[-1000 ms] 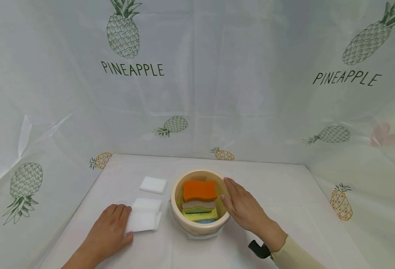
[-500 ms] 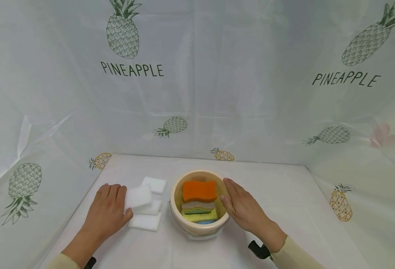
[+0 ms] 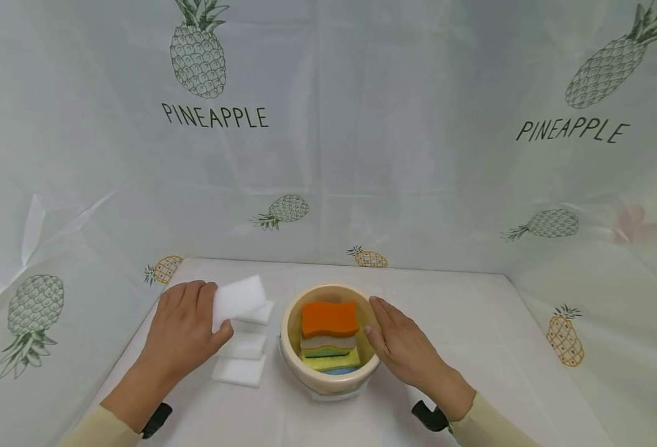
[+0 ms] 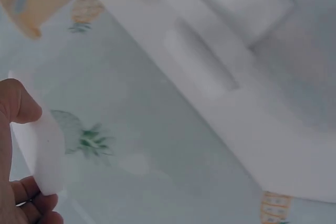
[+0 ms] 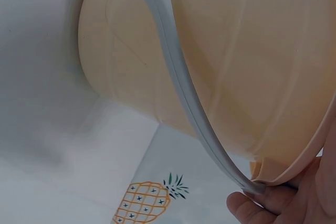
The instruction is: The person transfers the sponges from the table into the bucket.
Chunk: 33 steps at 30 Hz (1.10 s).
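Note:
My left hand (image 3: 185, 329) pinches a white foam sponge (image 3: 241, 297) between thumb and fingers, raised above other white sponges on the table. In the left wrist view the thumb and fingertips grip that sponge (image 4: 42, 148) by its edges. Several white sponges (image 3: 241, 371) lie in a loose column left of a cream bucket (image 3: 328, 380). At the bucket's right rim, my right hand (image 3: 409, 344) holds on, thumb over the inside and fingers outside. An orange sponge (image 3: 330, 318) tops a pile in the bucket, above a beige one (image 3: 328, 343) and a yellow one (image 3: 331, 360).
A grey handle (image 5: 181, 82) hangs down the bucket's outside in the right wrist view. The white table (image 3: 446, 298) ends at a pineapple-printed sheet (image 3: 384, 155) behind and at both sides. A dark strap (image 3: 156, 421) circles the left wrist.
My left hand has lifted a white sponge from the nearest part of the column and carried it away from me, over the farthest sponge. The right hand stays at the bucket's rim.

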Available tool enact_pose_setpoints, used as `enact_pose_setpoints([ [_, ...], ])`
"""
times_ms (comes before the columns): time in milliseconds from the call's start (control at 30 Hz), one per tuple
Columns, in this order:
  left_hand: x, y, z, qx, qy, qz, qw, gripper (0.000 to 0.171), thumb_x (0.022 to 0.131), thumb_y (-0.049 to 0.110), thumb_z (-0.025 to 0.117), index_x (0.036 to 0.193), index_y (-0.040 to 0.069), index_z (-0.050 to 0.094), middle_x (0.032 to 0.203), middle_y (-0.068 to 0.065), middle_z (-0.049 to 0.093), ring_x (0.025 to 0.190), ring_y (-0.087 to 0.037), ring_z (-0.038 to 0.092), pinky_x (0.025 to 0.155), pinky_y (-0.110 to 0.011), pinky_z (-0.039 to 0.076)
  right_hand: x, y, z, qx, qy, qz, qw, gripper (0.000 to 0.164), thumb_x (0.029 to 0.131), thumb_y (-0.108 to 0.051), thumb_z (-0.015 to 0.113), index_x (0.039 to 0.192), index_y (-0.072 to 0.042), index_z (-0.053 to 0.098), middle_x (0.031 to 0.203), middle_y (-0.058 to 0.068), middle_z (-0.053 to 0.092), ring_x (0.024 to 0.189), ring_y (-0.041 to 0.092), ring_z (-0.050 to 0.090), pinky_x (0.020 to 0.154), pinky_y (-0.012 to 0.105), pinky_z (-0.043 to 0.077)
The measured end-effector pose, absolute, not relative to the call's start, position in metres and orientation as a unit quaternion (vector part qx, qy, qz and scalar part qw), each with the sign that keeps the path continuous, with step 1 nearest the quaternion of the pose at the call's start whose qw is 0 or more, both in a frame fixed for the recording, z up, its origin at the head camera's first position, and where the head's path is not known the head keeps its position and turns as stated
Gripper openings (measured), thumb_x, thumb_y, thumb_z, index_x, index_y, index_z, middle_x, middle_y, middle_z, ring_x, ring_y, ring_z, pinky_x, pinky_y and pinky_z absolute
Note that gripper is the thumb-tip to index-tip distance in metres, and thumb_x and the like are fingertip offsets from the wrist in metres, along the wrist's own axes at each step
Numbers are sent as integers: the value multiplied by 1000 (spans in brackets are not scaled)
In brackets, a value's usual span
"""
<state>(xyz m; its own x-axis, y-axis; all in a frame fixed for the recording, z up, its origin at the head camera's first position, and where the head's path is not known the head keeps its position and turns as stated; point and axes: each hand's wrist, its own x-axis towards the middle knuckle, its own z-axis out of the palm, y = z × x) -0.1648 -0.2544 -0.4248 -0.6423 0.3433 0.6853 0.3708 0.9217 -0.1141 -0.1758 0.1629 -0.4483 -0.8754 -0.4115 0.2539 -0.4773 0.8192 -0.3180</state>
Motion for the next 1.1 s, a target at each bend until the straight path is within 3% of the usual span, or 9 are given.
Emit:
enact_pose_setpoints([
  [200,-150,-212,-394,-199,-911,-54,356,60,81,39,65,118,-8,60,106,-22,64,95,-42,58,79,-54,48,-175,164,-447,239,-951,165,105,65,112,-39,49,160,3,41,162,22,46,150,40,46,120,60,40],
  [433,-137,-164,-374,-213,-947,-65,233,54,81,40,74,118,2,65,107,-11,65,98,-28,55,85,-45,46,-176,163,-446,238,-952,160,104,65,111,-39,49,160,3,41,162,21,46,150,40,45,121,59,39],
  [667,-145,-132,-374,-240,-960,-40,135,57,84,48,75,120,5,66,110,-7,64,103,-25,53,89,-45,42,-176,162,-447,241,-951,162,108,65,111,-39,51,159,4,42,161,22,47,149,39,46,118,59,42],
  [1100,-151,-102,-386,-252,-960,28,117,58,77,47,91,104,6,61,90,-4,52,84,-22,44,74,-37,33,-176,162,-447,240,-951,168,100,65,112,-39,49,160,3,40,162,22,46,150,40,45,119,59,41],
])
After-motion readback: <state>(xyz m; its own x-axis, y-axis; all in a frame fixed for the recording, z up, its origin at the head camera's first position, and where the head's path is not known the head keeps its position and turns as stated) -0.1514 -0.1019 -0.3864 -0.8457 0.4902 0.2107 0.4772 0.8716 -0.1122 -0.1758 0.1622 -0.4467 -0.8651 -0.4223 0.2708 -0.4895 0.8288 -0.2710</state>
